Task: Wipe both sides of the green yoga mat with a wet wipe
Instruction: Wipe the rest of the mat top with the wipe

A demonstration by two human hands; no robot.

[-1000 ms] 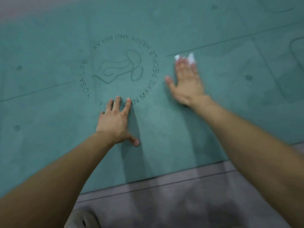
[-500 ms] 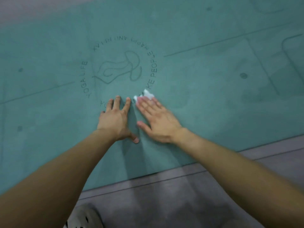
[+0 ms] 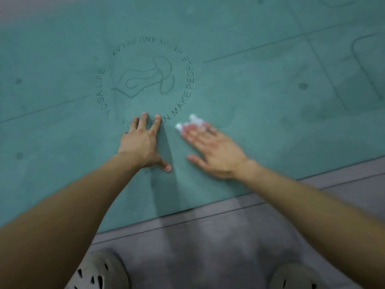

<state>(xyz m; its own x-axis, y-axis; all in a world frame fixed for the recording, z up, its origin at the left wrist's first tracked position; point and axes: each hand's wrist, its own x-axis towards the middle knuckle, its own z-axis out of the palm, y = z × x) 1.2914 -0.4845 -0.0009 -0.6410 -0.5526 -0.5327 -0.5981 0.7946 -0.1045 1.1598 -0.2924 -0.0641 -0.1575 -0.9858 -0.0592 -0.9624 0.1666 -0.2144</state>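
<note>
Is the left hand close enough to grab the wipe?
Probably yes. The wipe lies just right of the left hand with only bare mat between them, though the right hand presses its fingers on it and would have to lift first.

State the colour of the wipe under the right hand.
White: the wet wipe shows best in the head view.

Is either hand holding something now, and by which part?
Nothing is gripped. The right hand presses the wet wipe onto the green yoga mat under its straight fingers; the left hand rests flat on the mat.
</note>
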